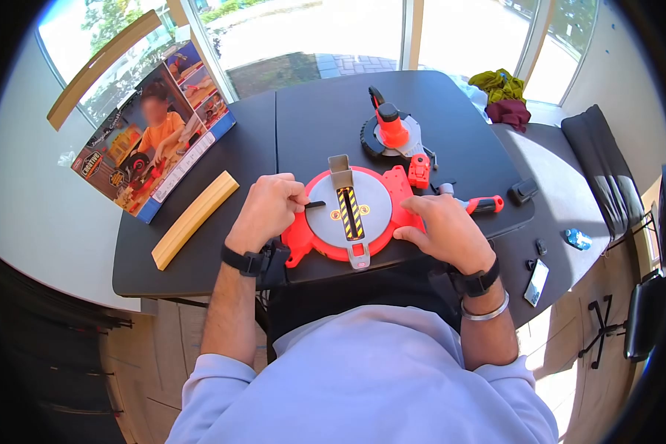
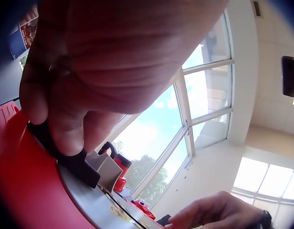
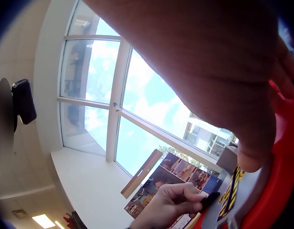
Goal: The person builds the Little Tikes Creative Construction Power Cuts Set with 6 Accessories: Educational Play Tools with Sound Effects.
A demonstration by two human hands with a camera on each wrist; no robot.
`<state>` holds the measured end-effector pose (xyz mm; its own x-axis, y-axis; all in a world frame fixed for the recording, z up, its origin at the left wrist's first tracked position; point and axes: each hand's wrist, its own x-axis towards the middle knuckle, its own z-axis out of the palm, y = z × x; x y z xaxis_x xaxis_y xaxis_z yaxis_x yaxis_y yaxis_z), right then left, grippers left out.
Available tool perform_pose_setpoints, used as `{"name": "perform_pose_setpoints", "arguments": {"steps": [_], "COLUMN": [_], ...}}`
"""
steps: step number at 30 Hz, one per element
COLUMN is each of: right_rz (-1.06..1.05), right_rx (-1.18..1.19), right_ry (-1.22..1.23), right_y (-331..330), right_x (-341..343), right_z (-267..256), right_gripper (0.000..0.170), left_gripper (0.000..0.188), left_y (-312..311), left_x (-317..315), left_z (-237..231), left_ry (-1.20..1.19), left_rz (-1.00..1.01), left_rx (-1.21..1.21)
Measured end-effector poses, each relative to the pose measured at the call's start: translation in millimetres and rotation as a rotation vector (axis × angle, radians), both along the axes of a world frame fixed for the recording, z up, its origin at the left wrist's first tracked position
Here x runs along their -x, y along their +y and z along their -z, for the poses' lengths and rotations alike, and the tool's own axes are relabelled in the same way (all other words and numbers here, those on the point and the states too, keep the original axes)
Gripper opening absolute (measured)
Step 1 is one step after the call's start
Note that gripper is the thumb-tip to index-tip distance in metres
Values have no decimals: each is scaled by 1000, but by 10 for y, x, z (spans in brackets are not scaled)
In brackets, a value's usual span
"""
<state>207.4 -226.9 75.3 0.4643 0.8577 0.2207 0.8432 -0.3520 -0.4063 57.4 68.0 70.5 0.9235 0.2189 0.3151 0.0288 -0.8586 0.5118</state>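
In the head view, a red toy saw base (image 1: 381, 240) with a round grey disc (image 1: 322, 223) lies at the table's near edge. A yellow-and-black striped slot (image 1: 349, 214) crosses the disc, with a grey upright bracket (image 1: 341, 172) at its far end. My left hand (image 1: 268, 211) pinches a small flat black piece (image 1: 315, 204) over the disc's left edge; the left wrist view shows the piece (image 2: 80, 169) close against the disc. Resting on the base's right side, my right hand (image 1: 448, 228) has its fingers extended and its thumb near the disc's rim.
Behind the base stands a red-and-black toy saw head (image 1: 394, 132), near a red block (image 1: 419, 171). A red-handled tool (image 1: 485, 204) lies at right. At left are a curved wooden strip (image 1: 194, 220) and a large picture box (image 1: 152, 140). A phone (image 1: 536, 283) lies at lower right.
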Motion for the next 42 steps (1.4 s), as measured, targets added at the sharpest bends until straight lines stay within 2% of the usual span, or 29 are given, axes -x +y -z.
{"name": "perform_pose_setpoints", "arguments": {"steps": [3,6,8,12,14,15,17,18,21,22,24,25,28,29,32,33,34,37,42], "right_rz": [9,12,27,27,21,22,20,53,227,213,247,235,126,105,99,77,70,198,194], "right_rx": [-19,14,-3,-26,-36,-32,-185,-199,-215,-200,10,116,244,257,274,259,267,277,222], "right_ry": [-32,-44,-104,-36,119,117,171,52,54,52,-65,-54,-72,1,79,78,73,170,144], "right_y": [-2,13,14,-26,-51,-73,-158,-201,-316,-335,-357,-341,-345,-334,-375,-431,-454,-532,-791], "right_x": [21,51,39,-28,-92,-143,-300,-379,-658,-741,-887,-958,-980,-990,-864,-884,-839,-722,-884], "right_z": [37,41,91,48,-15,-9,20,-20,-25,-42,-65,-66,-14,-20,-76,1,-5,-103,-22], "right_gripper": [41,38,36,36,30,30,22,19,20,20,25,36,45,54,59,75,75,99,84], "left_gripper": [19,10,8,6,6,6,7,8,9,10,11,10,10,9,8,8,8,8,9], "left_y": [-19,-31,-62,-92,-110,-113,-112,-109,-127,-126,-110,-109,-91,-85,-84,-86,-91,-81,-104], "left_x": [-17,-3,6,44,43,46,43,40,53,53,57,58,52,54,65,62,61,56,67], "left_z": [-7,25,11,-27,-42,-42,-51,-54,-78,-77,-43,-41,-43,-41,-30,-33,-37,-25,-42], "left_ry": [12,8,33,68,72,69,63,76,73,65,50,47,52,71,59,53,66,85,77], "left_rz": [-18,-24,-61,-91,-95,-94,-99,-99,-107,-97,-102,-99,-96,-98,-93,-104,-104,-109,-112], "left_rx": [-37,-67,-178,-193,-177,-179,-175,-190,-197,-213,-197,-201,-195,-191,-194,-185,-193,-198,-200]}}
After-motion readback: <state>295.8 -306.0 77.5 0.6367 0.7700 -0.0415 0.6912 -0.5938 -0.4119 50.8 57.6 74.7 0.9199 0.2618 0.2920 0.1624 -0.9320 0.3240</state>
